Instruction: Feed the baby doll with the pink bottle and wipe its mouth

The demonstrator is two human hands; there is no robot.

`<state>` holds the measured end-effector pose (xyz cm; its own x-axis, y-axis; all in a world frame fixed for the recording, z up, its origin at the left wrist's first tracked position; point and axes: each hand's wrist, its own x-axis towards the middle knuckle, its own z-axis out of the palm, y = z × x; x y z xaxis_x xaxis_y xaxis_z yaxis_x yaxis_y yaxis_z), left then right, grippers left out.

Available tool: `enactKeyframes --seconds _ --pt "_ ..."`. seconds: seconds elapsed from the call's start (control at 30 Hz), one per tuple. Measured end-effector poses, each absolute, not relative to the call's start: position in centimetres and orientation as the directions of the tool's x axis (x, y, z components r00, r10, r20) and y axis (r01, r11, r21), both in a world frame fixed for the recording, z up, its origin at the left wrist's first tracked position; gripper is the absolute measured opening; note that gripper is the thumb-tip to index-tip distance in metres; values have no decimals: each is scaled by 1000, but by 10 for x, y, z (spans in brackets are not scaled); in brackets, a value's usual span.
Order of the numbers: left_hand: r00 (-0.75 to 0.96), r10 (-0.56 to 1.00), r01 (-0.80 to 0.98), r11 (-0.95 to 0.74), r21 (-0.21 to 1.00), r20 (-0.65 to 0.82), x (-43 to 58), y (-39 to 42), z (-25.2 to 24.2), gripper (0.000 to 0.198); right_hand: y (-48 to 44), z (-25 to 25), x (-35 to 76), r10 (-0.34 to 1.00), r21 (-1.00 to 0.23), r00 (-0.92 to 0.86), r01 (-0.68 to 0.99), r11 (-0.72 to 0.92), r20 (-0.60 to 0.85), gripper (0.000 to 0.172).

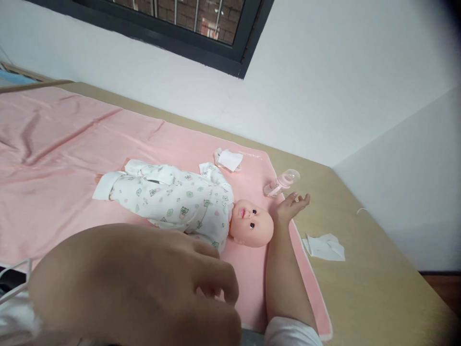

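Observation:
A baby doll (180, 202) in a white printed romper lies on its back on a pink mat (72, 144), head (250, 223) toward the right. My right hand (291, 204) lies just beyond the doll's head, palm up with fingers apart, holding nothing. A pink baby bottle (279, 183) lies on its side close to its fingertips. My left hand (144, 283) is large and blurred near the camera, back toward me with fingers loosely curled. It covers the mat in front of the doll, and its palm side is hidden.
The mat covers a tan wooden table (360, 298) set into a white corner under a dark-framed window (230, 43). A crumpled white tissue (324, 247) lies right of the mat. Another white paper (228, 159) lies behind the doll. White cable (14, 278) at lower left.

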<state>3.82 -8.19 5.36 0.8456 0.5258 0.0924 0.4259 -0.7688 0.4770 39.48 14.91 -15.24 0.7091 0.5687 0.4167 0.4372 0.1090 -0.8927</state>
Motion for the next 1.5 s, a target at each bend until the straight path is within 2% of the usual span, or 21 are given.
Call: enactKeyframes --seconds 0.1,0.33,0.6,0.83,1.03,1.3,1.5 --pt "899 432 358 -818 451 70 39 -73 59 34 150 -153 395 569 -891 708 440 109 419 69" --pt "887 458 376 -785 492 53 41 -65 60 43 149 -152 396 580 -890 703 447 88 411 69" --pt "892 451 401 -821 405 31 42 -65 57 42 149 -153 395 602 -889 692 452 68 398 61" --pt "875 483 420 -798 432 43 41 -66 57 38 150 -154 396 598 -888 697 456 57 396 61" --pt "852 522 428 -741 517 44 39 -61 57 46 150 -156 398 596 -881 689 467 69 412 65" --pt "813 577 440 -698 565 81 42 -62 62 31 151 -158 399 596 -893 699 445 70 395 67" --pt "756 622 409 -690 598 201 45 -59 61 22 150 -158 399 593 -886 697 459 62 403 63"
